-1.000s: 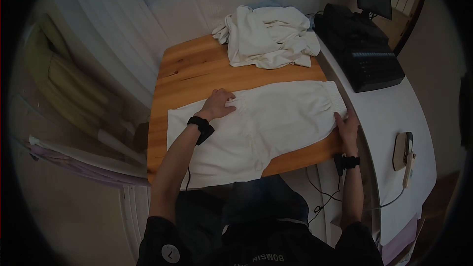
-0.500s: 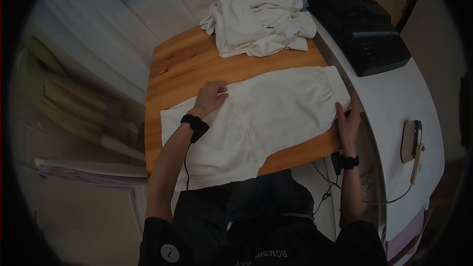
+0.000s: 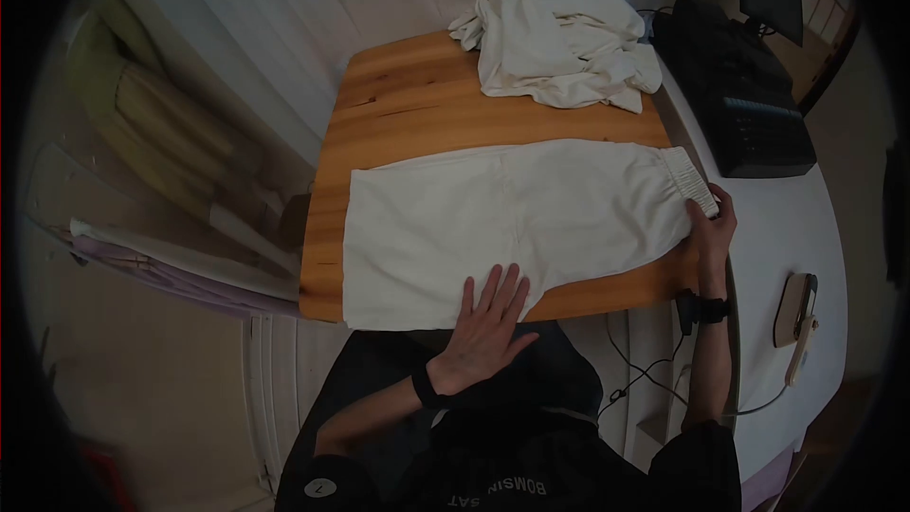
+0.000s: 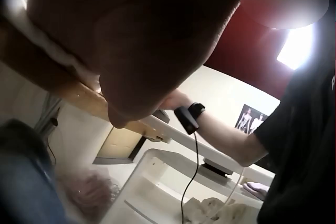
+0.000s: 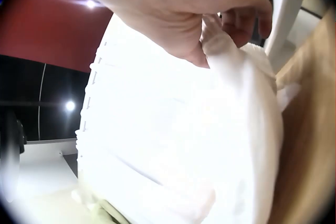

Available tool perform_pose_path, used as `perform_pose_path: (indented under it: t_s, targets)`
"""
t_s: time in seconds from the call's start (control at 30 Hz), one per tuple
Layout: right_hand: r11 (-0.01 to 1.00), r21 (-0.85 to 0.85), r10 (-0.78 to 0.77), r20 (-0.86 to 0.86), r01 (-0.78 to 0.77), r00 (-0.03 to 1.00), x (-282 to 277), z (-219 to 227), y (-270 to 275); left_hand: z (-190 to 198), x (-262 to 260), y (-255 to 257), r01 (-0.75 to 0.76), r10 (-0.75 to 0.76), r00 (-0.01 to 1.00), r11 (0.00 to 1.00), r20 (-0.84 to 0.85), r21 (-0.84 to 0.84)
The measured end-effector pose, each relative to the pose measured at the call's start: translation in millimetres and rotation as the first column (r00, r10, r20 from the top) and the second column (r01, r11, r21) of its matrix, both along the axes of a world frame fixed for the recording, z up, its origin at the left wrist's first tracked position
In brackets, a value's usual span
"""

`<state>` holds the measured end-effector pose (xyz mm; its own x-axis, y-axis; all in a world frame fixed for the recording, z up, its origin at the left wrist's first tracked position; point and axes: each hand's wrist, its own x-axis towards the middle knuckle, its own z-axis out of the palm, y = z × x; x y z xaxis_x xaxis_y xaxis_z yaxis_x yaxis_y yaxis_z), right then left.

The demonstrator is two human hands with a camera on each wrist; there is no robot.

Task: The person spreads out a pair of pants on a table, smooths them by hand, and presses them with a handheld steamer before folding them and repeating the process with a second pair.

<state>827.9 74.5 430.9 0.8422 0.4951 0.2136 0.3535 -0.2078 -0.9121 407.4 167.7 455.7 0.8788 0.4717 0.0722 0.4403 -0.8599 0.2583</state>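
Note:
A white garment point(image 3: 436, 228) with a gathered elastic band point(image 3: 690, 182) at its right end lies spread flat across the wooden table. My left hand point(image 3: 482, 327) is at its front edge, fingers straight and spread, fingertips over the cloth. At the lower corner of the elastic band, my right hand point(image 3: 713, 223) pinches the fabric between thumb and fingers. The right wrist view shows the cloth point(image 5: 173, 124) bunched in that grip, with a raised fold beside the thumb. In the left wrist view the left hand point(image 4: 131, 50) is dark and close to the lens.
A crumpled pile of off-white cloth point(image 3: 559, 43) sits at the back of the wooden table point(image 3: 408, 85). To the right, a white counter point(image 3: 777, 237) bears a black keyboard machine point(image 3: 744, 100) and a small corded device point(image 3: 794, 311). Clothes point(image 3: 156, 133) hang at the left.
My left hand has moved from the top of the garment down to its front edge, its fingers now straightened. The right hand keeps hold of the band's corner. The cloth's left part lies smoother.

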Motion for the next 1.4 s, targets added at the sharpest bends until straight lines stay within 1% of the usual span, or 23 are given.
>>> perform_pose_path:
  t_s: [0.17,0.23,0.27,0.3,0.33,0.37,0.43,0.5,0.57,0.63,0.67,0.73,0.87,0.93,0.97,1.0,1.03,1.07,1.13,1.2,1.27,1.33,1.4]
  targets:
    - [0.965,0.26,0.057,-0.047,-0.043,0.997,-100.3,121.3,58.3,-8.6,-0.2,-3.7,-0.067,0.065,0.997,0.997,0.028,0.048]
    - [0.922,0.361,0.128,0.06,-0.141,0.99,-148.6,148.5,93.3,-7.5,-7.0,3.1,0.03,0.044,0.964,0.962,0.261,-0.273]
    - [0.895,0.403,0.176,0.07,-0.19,0.982,-182.8,157.8,111.4,-2.5,-13.3,5.8,0.016,0.057,0.964,0.963,0.261,-0.269]
    - [0.865,0.443,0.221,0.082,-0.234,0.972,-219.2,165.0,127.9,4.9,-22.0,8.4,0.087,0.315,0.825,0.75,0.47,-0.656]
    - [0.844,0.433,0.241,0.221,-0.316,0.945,-249.5,157.5,145.6,11.5,-31.5,12.7,0.288,0.61,0.618,0.411,0.496,-0.865]
    - [0.822,0.41,0.256,0.355,-0.396,0.899,-280.9,143.7,163.5,19.2,-45.0,25.7,0.39,0.771,0.464,0.264,0.436,-0.882]
    - [0.784,0.267,0.46,0.356,-0.56,0.814,-356.7,123.8,178.4,21.8,-77.1,60.8,0.617,0.968,0.157,0.06,0.198,-0.785]
    - [0.659,-0.153,0.7,0.483,-0.737,0.526,-403.2,90.2,179.1,4.6,-124.9,105.3,0.797,0.975,0.166,-0.044,0.148,-0.602]
    - [0.498,-0.375,0.851,0.383,-0.782,0.358,-428.5,31.1,157.0,-16.7,-157.1,139.5,0.689,0.97,0.199,-0.038,0.138,-0.724]
    - [0.491,-0.436,0.855,0.406,-0.754,0.322,-426.3,21.1,128.4,-13.4,-161.2,143.7,0.307,0.964,0.24,0.041,0.119,-0.951]
    - [0.491,-0.496,0.858,0.417,-0.717,0.3,-417.2,19.2,119.2,-4.2,-158.0,140.9,0.313,0.962,0.247,0.032,0.114,-0.949]
    - [0.472,-0.543,0.874,0.393,-0.695,0.286,-397.1,28.4,100.5,9.6,-151.4,132.7,-0.077,0.945,0.302,0.159,0.129,-0.984]
    - [0.447,-0.622,0.892,0.364,-0.643,0.268,-348.8,30.4,68.6,10.5,-160.4,147.2,-0.121,0.931,0.342,0.179,0.128,-0.976]
    - [0.437,-0.653,0.897,0.369,-0.619,0.244,-327.5,29.8,51.5,1.4,-164.1,157.9,-0.343,0.902,0.417,0.272,0.114,-0.899]
    - [0.423,-0.68,0.903,0.371,-0.599,0.216,-320.7,30.5,43.3,3.8,-161.4,157.8,-0.336,0.9,0.422,0.269,0.111,-0.903]
    - [0.423,-0.686,0.904,0.366,-0.592,0.222,-318.3,33.7,35.0,21.4,-155.8,153.6,-0.658,0.865,0.496,0.431,0.075,-0.618]
    - [0.426,-0.687,0.903,0.366,-0.588,0.226,-316.5,37.8,27.4,30.4,-149.6,151.6,-0.817,0.835,0.55,0.541,0.011,-0.198]
    - [0.431,-0.686,0.9,0.369,-0.587,0.231,-314.2,40.0,22.7,28.0,-144.9,148.5,-0.811,0.828,0.56,0.55,0.009,-0.198]
    - [0.47,-0.598,0.882,0.352,-0.65,0.314,-304.7,40.1,21.6,24.4,-140.1,138.8,-0.614,0.566,0.786,0.763,0.248,0.203]
    - [0.5,-0.497,0.866,0.312,-0.709,0.392,-300.2,39.4,25.8,26.2,-124.2,125.0,-0.503,0.466,0.858,0.848,0.217,0.168]
    - [0.721,-0.409,0.693,0.396,-0.559,0.603,-295.2,40.7,44.4,27.2,-111.8,105.2,-0.332,0.321,0.941,0.937,0.105,0.109]
    - [0.713,-0.471,0.698,0.4,-0.52,0.594,-288.2,26.2,52.1,-12.4,-116.1,95.2,-0.283,0.288,0.957,0.952,-0.028,0.12]
    - [0.69,-0.532,0.715,0.394,-0.49,0.578,-284.5,18.0,50.5,-17.0,-116.5,90.8,-0.285,0.296,0.955,0.933,-0.021,0.219]
